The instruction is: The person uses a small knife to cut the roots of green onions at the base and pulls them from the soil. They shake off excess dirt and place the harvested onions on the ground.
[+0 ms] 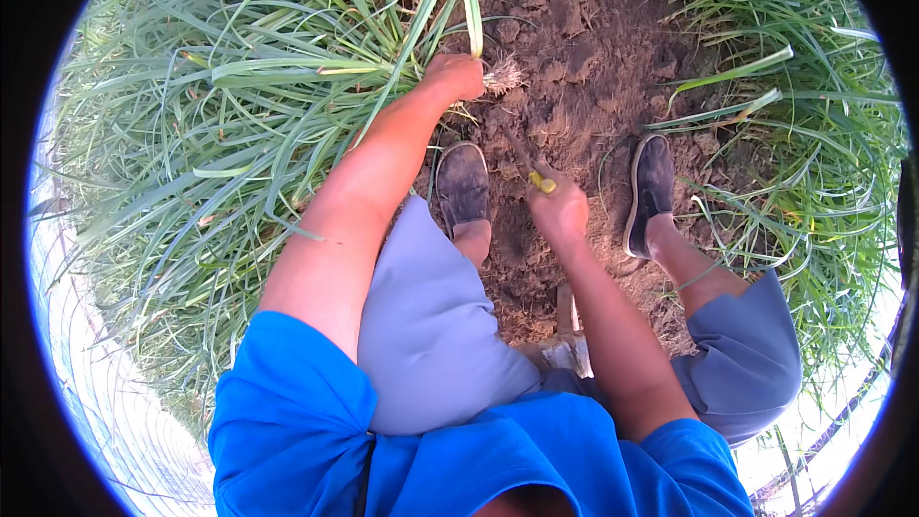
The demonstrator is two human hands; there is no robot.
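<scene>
My left hand (456,77) is shut on a clump of long-leaved green plants, close to the base. Pale, stringy roots (506,75) stick out on the right side of that fist, over the soil. In my right hand (561,212) is a small hand tool with a yellow handle (542,182). Its narrow dark blade (518,147) points up and left, toward the roots but apart from them. The blade's tip blends into the brown soil, so its exact shape is unclear.
Dense strap-leaved plants (287,86) fill the left, with another row (811,172) on the right. Bare, crumbly soil (574,72) runs between them. My dark slip-on shoes, left (462,183) and right (652,187), stand there. A low wooden seat (566,352) is partly hidden beneath me.
</scene>
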